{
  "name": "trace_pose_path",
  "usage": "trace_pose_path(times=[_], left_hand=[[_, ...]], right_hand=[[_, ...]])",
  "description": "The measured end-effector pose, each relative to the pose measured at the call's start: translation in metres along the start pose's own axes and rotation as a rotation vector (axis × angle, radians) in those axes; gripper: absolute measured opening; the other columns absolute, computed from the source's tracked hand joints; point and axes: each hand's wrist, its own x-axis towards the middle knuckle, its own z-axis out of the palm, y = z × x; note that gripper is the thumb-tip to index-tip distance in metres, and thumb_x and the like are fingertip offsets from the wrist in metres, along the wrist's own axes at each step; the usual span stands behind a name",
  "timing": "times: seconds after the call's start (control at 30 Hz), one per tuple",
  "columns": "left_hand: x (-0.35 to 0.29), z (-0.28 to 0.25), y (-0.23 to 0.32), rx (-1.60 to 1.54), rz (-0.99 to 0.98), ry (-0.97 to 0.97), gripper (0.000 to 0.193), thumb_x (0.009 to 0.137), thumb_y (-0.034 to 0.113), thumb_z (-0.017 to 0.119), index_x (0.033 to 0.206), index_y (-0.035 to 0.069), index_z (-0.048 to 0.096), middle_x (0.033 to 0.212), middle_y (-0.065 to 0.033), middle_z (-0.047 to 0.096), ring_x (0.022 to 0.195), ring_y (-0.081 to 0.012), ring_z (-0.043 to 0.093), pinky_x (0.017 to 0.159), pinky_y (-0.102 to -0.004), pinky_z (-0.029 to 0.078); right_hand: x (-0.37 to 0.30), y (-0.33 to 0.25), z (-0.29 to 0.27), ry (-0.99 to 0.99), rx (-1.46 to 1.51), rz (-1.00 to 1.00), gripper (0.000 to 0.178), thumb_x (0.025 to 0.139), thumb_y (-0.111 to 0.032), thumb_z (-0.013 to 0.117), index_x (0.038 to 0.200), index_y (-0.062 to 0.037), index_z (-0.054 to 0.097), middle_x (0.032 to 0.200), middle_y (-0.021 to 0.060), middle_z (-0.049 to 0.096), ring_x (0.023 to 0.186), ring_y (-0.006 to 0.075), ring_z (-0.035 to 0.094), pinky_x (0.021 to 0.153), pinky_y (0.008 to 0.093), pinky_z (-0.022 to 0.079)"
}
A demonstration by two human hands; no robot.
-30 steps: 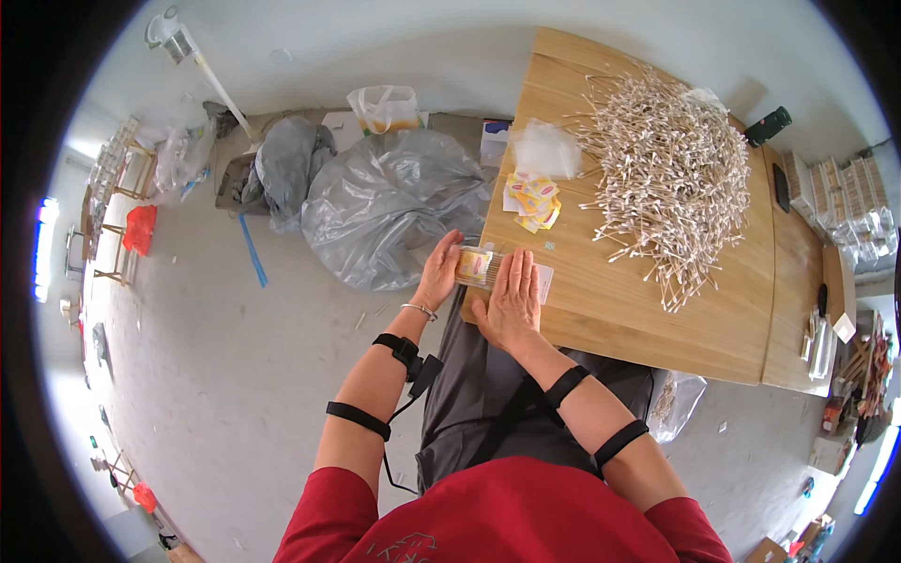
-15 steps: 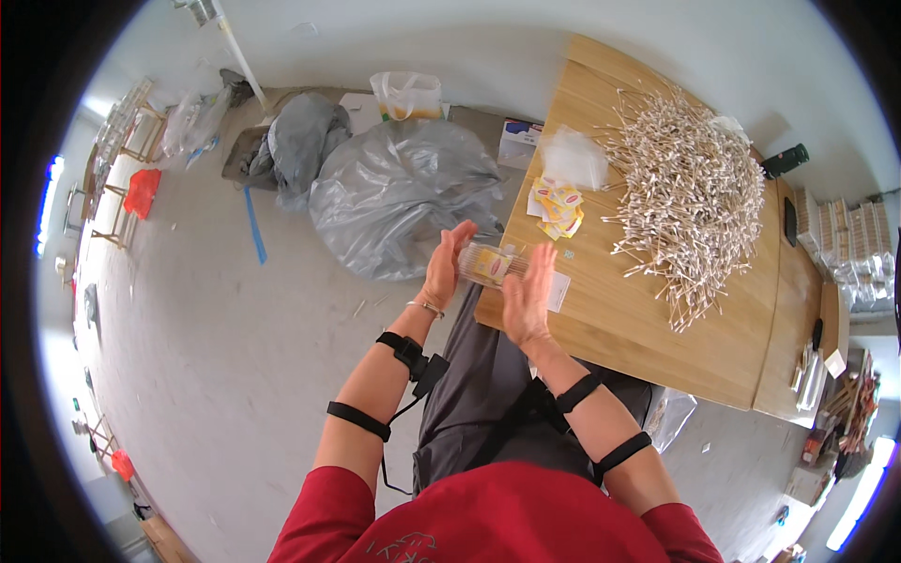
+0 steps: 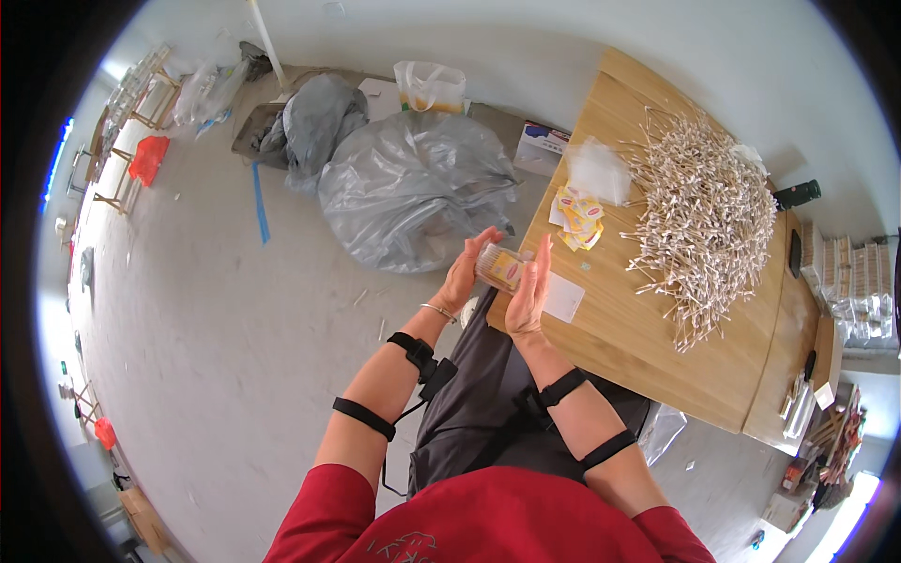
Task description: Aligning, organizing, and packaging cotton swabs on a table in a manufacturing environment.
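Between my two palms is a small clear pack of cotton swabs [image 3: 503, 268] with a yellow-and-red printed card inside. My left hand [image 3: 460, 278] presses on its left end, fingers stretched forward. On the other end lies my right hand [image 3: 528, 296], its fingers straight and held upright. The pack is held just off the table's left corner. Beside my right hand a white card [image 3: 563, 297] lies on the wooden table [image 3: 638, 324]. Farther back are loose yellow printed cards [image 3: 580, 223], a stack of clear plastic sleeves [image 3: 599, 172] and a big heap of loose cotton swabs [image 3: 699, 225].
Left of the table a large grey plastic bag [image 3: 413, 192] sits on the floor, with a white tote bag [image 3: 430, 86] and a box [image 3: 542, 147] behind it. A dark bottle-like object [image 3: 798, 195] and stacked packs [image 3: 849, 281] stand at the right.
The pack now sits more upright between my palms, and my right hand has turned edge-on against it. The view has shifted slightly, uncovering more of the white card.
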Motion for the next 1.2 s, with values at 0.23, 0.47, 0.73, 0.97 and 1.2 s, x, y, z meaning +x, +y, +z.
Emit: trace_pose_path(times=[0.23, 0.47, 0.73, 0.97, 1.2], left_hand=[[0.001, -0.001, 0.000, -0.016, -0.015, -0.003, 0.066, 0.100, 0.054, 0.019, 0.145, 0.007, 0.031, 0.144, -0.0082, 0.041, 0.135, -0.0206, 0.032, 0.113, -0.0327, 0.021], [-0.001, -0.013, 0.013, 0.060, -0.050, -0.055, 0.059, 0.099, 0.037, 0.045, 0.146, 0.005, 0.027, 0.145, -0.0099, 0.039, 0.132, -0.0191, 0.037, 0.109, -0.0312, 0.029], [-0.022, -0.023, 0.013, 0.167, -0.144, 0.097, 0.061, 0.089, 0.012, 0.064, 0.139, -0.002, 0.033, 0.097, -0.0067, 0.060, 0.089, -0.0129, 0.060, 0.082, -0.0275, 0.050], [-0.028, -0.022, 0.017, 0.002, -0.115, 0.119, 0.063, 0.087, 0.005, 0.064, 0.139, -0.007, 0.030, 0.089, -0.0072, 0.060, 0.079, -0.0142, 0.062, 0.074, -0.0280, 0.053], [-0.020, -0.026, 0.020, -0.115, -0.204, 0.155, 0.057, 0.096, 0.024, 0.056, 0.141, -0.002, 0.031, 0.102, -0.0046, 0.059, 0.097, -0.0123, 0.059, 0.088, -0.0291, 0.049]], right_hand=[[0.007, 0.010, 0.014, 0.043, -0.062, -0.097, 0.074, 0.098, -0.050, 0.031, 0.146, 0.0045, 0.018, 0.151, 0.0266, 0.020, 0.142, 0.0364, 0.016, 0.114, 0.0416, 0.014], [0.006, 0.003, 0.018, 0.040, -0.042, -0.073, 0.074, 0.098, -0.050, 0.031, 0.145, 0.0047, 0.019, 0.152, 0.0261, 0.019, 0.142, 0.0373, 0.014, 0.115, 0.0421, 0.013], [0.006, 0.010, 0.016, 0.017, -0.070, -0.109, 0.069, 0.098, -0.046, 0.033, 0.143, 0.0053, 0.023, 0.150, 0.0263, 0.022, 0.142, 0.0377, 0.015, 0.114, 0.0430, 0.013], [0.006, 0.005, 0.017, 0.004, -0.064, -0.045, 0.065, 0.098, -0.043, 0.034, 0.142, 0.0050, 0.026, 0.149, 0.0255, 0.025, 0.142, 0.0380, 0.017, 0.114, 0.0433, 0.015], [0.008, 0.003, 0.018, 0.025, -0.138, -0.117, 0.065, 0.098, -0.045, 0.034, 0.141, 0.0047, 0.028, 0.149, 0.0257, 0.026, 0.141, 0.0385, 0.019, 0.114, 0.0432, 0.016]])
